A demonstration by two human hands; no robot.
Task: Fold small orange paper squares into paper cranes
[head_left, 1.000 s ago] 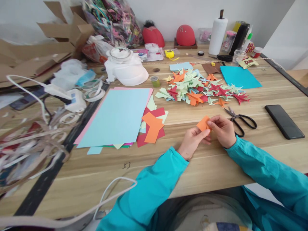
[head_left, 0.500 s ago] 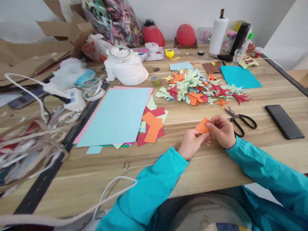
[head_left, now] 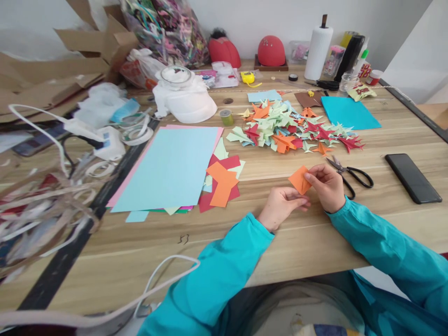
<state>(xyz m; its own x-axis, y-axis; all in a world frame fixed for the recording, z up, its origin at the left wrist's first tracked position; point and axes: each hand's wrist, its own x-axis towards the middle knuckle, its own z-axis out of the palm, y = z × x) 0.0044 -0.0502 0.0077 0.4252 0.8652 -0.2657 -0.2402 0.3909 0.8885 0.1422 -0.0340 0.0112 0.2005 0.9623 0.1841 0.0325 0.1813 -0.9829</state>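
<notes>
A small folded square of orange paper (head_left: 298,178) is pinched between the thumb and fingers of my right hand (head_left: 325,185), held above the wooden table with one corner pointing down. My left hand (head_left: 282,205) is just below and left of it, fingers loosely bent and thumb apart, close to the paper's lower corner. Whether it touches that corner is hard to tell. Beyond my hands lies a heap of folded paper cranes (head_left: 280,126) in pale green, orange and red. Black-handled scissors (head_left: 350,172) rest just behind my right hand.
Left of my hands are orange paper pieces (head_left: 222,184) and a stack of coloured sheets (head_left: 164,168). A phone (head_left: 413,177) lies at the right. Farther back are a turquoise sheet (head_left: 350,112), a thread spool (head_left: 227,117) and a white cap (head_left: 192,105). Cables and tape rolls (head_left: 136,133) clutter the left.
The orange paper has been turned so a corner points down and has risen slightly with my right hand. My left fingers have loosened from it.
</notes>
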